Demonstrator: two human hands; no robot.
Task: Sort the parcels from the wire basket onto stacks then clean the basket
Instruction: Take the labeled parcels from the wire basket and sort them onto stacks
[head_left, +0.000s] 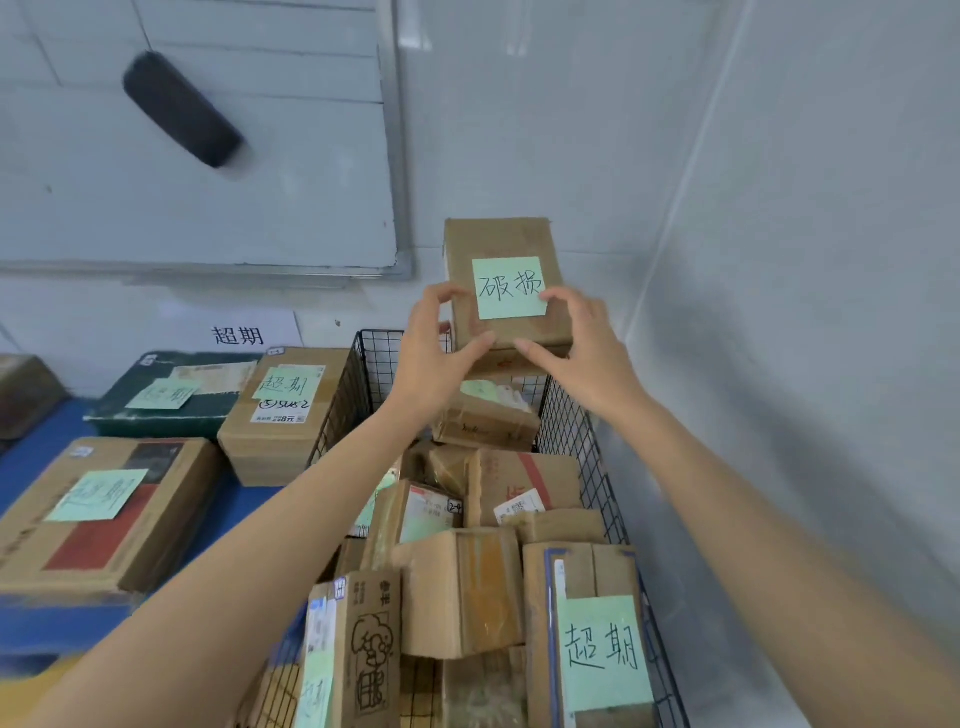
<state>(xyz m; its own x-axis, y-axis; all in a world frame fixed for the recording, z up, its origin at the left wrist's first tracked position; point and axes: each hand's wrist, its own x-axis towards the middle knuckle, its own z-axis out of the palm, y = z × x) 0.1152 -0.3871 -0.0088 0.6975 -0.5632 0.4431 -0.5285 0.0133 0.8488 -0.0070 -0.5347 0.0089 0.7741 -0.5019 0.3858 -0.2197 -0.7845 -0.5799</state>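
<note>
A small brown cardboard parcel (501, 244) with a green sticky note is lifted above the far end of the black wire basket (571, 426). My left hand (441, 343) grips its left lower edge, and my right hand (582, 338) grips its right lower edge, fingers curled round the corners. Inside the basket lie several cardboard parcels (462, 587), some with green notes, one such note at the front right (602, 649).
On the blue surface (31, 634) to the left lie a large flat box (98, 514), a dark green box (171, 395) and a brown box (285, 410), each with a green note. A paper label (239, 335) and a whiteboard with an eraser (182, 109) hang on the wall.
</note>
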